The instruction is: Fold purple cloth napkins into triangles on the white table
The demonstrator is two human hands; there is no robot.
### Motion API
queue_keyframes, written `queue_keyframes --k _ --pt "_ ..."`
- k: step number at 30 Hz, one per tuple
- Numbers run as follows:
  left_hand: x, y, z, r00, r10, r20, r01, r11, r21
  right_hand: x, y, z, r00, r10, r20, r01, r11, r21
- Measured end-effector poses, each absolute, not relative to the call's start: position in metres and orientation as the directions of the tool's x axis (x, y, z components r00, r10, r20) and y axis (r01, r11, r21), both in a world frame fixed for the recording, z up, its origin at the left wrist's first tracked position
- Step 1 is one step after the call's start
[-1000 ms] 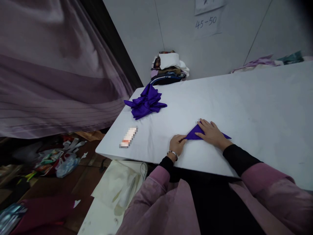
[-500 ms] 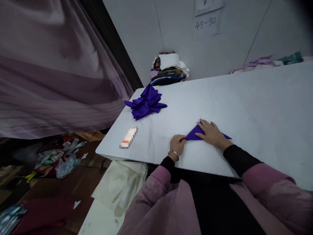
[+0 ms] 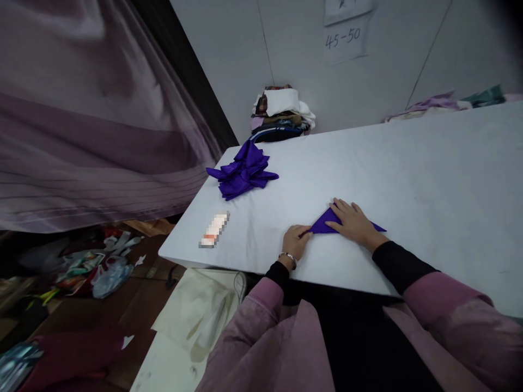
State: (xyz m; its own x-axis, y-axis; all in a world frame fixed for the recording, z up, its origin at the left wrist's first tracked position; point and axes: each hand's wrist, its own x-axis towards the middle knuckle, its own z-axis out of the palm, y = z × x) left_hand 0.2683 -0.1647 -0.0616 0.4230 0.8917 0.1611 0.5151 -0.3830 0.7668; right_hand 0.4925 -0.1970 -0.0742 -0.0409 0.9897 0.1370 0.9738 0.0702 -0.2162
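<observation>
A purple cloth [image 3: 324, 222], folded into a flat triangle, lies on the white-covered table [image 3: 392, 179] near its front edge. At the triangle's left corner, the fingers of my left hand [image 3: 295, 243] pinch the cloth. My right hand [image 3: 352, 222] rests flat across the middle and right part of the triangle, fingers spread, hiding some of it. The right corner pokes out beyond my wrist. Farther back on the left sits a loose heap of purple cloths [image 3: 244, 171].
A blurred-out phone-like object [image 3: 214, 230] lies on the table's left. Folded clothes [image 3: 281, 114] are stacked behind the table against the wall; more cloth [image 3: 441, 103] lies at the far right edge. A curtain [image 3: 93, 120] hangs on the left. Below stands a cream surface with fabric [image 3: 196, 305].
My left hand has shifted very slightly left at the triangle's corner. My right hand and the purple cloth look the same as before.
</observation>
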Motion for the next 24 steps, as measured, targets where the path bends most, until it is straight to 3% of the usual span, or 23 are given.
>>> queue_keyframes --k 13,24 --pt "0.2705 -0.1642 -0.0608 0.384 0.910 0.155 0.507 -0.348 0.788 0.4950 -0.1951 -0.0796 -0.044 0.992 0.119 0.971 0.071 -0.230" --pt "0.2711 -0.1649 -0.0604 0.433 0.853 0.290 0.545 -0.504 0.670 0.4949 -0.1953 -0.0792 -0.048 0.991 0.127 0.968 0.078 -0.240"
